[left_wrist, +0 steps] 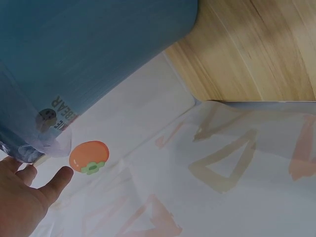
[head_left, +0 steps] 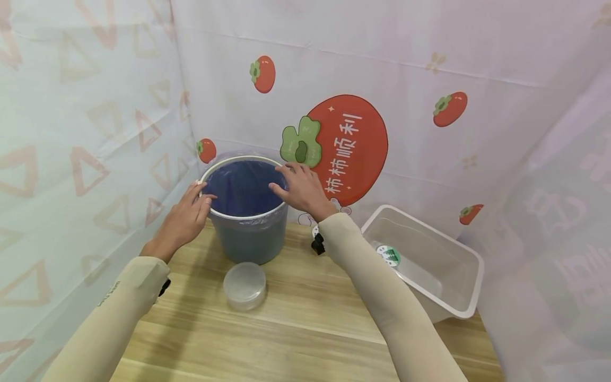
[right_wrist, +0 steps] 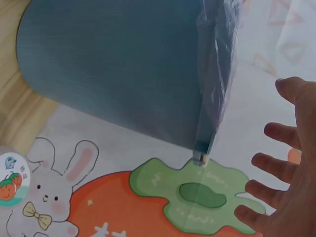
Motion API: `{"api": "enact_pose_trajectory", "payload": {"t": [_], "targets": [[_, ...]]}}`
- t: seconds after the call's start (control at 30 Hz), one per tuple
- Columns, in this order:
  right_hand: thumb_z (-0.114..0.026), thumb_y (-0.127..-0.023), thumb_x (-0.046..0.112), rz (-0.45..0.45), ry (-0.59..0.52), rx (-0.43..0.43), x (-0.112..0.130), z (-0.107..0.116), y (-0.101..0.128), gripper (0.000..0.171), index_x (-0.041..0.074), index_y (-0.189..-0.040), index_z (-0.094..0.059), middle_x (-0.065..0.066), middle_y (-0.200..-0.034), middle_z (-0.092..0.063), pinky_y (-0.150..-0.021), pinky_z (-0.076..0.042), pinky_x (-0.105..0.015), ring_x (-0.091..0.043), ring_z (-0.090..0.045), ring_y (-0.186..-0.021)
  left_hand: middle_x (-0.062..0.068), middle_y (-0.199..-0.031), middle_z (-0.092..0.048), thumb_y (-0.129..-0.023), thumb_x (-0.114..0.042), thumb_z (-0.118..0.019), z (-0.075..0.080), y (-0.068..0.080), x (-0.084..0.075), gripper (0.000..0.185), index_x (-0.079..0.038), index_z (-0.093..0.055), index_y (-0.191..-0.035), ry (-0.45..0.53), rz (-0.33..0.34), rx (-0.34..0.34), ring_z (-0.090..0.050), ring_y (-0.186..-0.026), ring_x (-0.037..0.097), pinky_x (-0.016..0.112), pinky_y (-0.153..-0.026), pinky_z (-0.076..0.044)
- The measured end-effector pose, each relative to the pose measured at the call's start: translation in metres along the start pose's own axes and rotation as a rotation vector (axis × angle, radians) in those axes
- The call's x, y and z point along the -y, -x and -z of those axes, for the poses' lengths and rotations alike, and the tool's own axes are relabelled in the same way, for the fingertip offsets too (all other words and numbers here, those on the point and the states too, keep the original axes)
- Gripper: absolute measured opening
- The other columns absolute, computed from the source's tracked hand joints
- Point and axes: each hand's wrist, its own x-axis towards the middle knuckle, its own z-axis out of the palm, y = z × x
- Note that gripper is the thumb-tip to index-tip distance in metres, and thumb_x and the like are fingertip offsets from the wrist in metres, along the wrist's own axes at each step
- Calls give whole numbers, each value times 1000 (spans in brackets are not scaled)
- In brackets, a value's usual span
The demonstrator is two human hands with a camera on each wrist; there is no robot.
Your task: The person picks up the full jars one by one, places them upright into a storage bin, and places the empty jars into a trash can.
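Wood-grain tabletop (head_left: 305, 329) fills the near ground, with pale printed cloth hung behind and to both sides, dotted with persimmons. We see one grey-blue bin (head_left: 250, 239) standing at the back of the table, against the cloth, lined with a thin clear bag (head_left: 243, 185) folded over its white rim. Our left hand (head_left: 183, 217) rests its straight fingers on the rim's left edge; our right hand (head_left: 300, 188) lies spread on the rim's right edge, fingers apart and unbent. Neither hand curls round anything.

Both wrist views show only the bin's outer wall and a fold of bag, so the bin's inside is hidden there, and from the head view we cannot tell whether anything lies at its bottom. Its label is partly cut off in the left wrist view.

One round clear lidded tub (head_left: 245, 285) sits just in front of the bin. One clear rectangular box (head_left: 470, 265) stands well apart at the right, its near corner hidden by our right sleeve.
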Motion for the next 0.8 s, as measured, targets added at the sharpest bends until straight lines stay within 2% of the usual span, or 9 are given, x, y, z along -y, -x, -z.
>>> {"api": "enact_pose_trajectory", "payload": {"t": [0.27,0.53,0.8], "targets": [[-54,-107,62,-109,-7,-64,-23,-7,4,68,25,-163,-50,-10,-170,-45,-129,-32,-64,-36,-38,-158,20,-176,-31,-119,-42,-22,1,1,-2,64,-3,-66,-143,12,1,-1,-14,-170,42,78,-123,-29],[-53,-108,58,-218,-17,-107,-45,-15,10,66,22,-163,-50,-12,-166,-47,-129,-34,-64,-38,-42,-155,18,-177,-30,-119,-43,-21,1,0,-1,64,-4,-65,-144,11,8,7,-12,-171,40,77,-123,-29],[-53,-109,56,-323,-168,-135,-62,-35,17,68,22,-167,-43,-13,-169,-44,-127,-35,-65,-40,-40,-156,19,-178,-30,-119,-43,-20,-1,-1,0,64,-5,-65,-144,16,10,8,-10,-171,38,80,-122,-29]]}}
